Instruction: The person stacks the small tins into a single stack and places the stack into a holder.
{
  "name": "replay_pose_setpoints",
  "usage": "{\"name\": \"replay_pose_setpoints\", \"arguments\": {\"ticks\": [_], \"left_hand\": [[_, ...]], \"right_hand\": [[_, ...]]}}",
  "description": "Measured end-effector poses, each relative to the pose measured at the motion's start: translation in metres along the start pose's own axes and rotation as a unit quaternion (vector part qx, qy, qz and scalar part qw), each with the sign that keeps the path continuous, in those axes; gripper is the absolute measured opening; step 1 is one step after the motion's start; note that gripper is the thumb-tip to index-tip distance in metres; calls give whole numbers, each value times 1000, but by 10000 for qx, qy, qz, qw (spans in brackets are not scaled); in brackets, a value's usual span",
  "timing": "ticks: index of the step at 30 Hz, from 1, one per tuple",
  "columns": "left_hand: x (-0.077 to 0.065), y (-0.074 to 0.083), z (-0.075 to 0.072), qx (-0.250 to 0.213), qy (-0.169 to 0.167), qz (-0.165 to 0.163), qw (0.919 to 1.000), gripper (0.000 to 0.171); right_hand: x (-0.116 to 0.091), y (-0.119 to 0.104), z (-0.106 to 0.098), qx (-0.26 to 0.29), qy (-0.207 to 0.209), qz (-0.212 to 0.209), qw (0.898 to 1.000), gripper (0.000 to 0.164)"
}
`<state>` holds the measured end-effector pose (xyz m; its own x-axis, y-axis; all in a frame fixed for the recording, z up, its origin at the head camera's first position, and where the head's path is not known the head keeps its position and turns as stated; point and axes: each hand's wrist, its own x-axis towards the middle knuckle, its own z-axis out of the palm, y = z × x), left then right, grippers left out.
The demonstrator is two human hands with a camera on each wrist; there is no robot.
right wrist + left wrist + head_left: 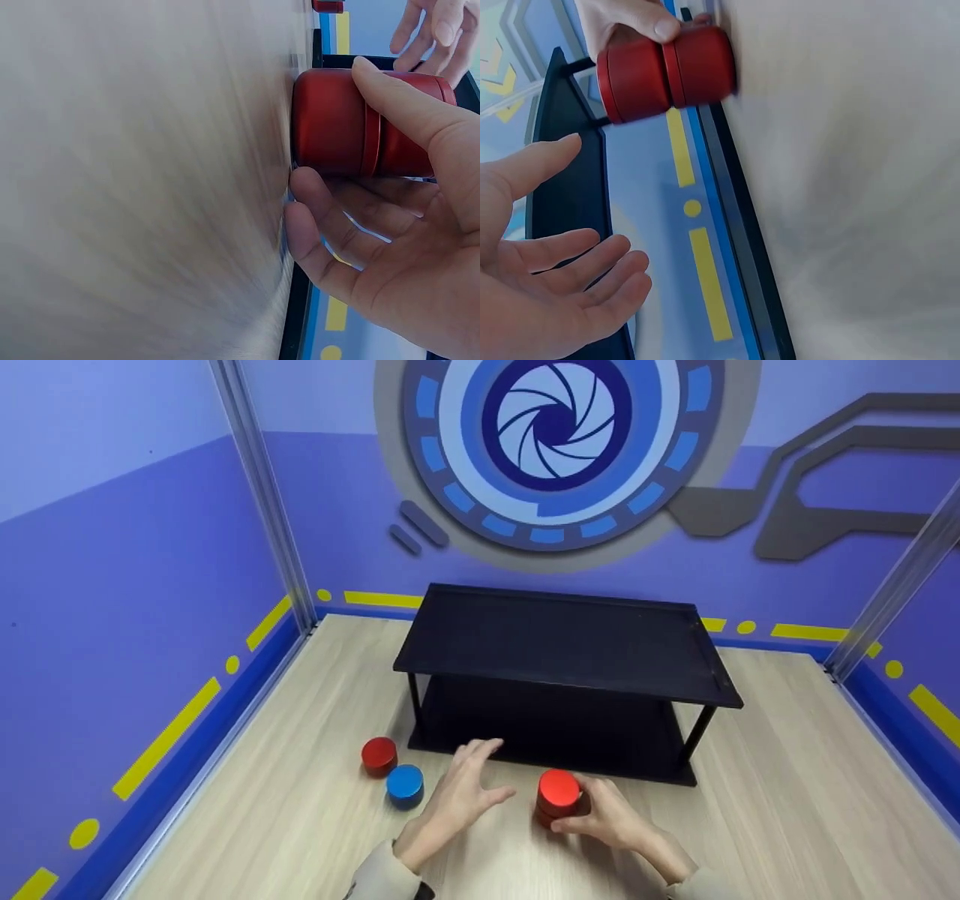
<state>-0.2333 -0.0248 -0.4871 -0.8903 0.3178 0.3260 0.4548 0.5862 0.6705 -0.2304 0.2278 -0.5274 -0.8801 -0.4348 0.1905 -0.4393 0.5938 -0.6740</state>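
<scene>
Two red cylindrical tins are stacked upright on the table before the rack, the upper tin (559, 787) on the lower tin (330, 124). My right hand (611, 814) holds this stack from the right. Its thumb lies across the near side around the seam between the tins, with the fingers curled on the other side. My left hand (461, 795) hovers left of the stack, touching nothing, its fingers spread and thumb apart. Further left stand a blue tin (405, 787) and another red tin (379, 757), close beside each other.
A black two-tier rack (562, 637) stands behind the hands, its lower shelf (547, 727) under the top one on thin posts. Wood-grain table (285, 810) surrounds it. Purple-blue printed walls (150, 607) enclose the left, back and right sides.
</scene>
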Motion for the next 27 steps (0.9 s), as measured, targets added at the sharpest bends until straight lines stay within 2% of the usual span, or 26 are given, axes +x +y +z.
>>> {"name": "replay_pose_setpoints", "arguments": {"ticks": [4, 11, 16, 27], "left_hand": [[-4, -9, -8, 74, 166, -193, 9996, 63], [-14, -26, -23, 845, 625, -284, 9941, 64], [-23, -36, -34, 1151, 845, -490, 9885, 68], [-38, -50, -51, 1322, 606, -1449, 9787, 74]], "right_hand": [[0, -1, 0, -21, 28, 56, 10000, 66], [-1, -2, 0, -7, 47, 4, 10000, 66], [0, -2, 0, -15, 68, -41, 10000, 67], [-1, -1, 2, -24, 127, -28, 9999, 66]]}}
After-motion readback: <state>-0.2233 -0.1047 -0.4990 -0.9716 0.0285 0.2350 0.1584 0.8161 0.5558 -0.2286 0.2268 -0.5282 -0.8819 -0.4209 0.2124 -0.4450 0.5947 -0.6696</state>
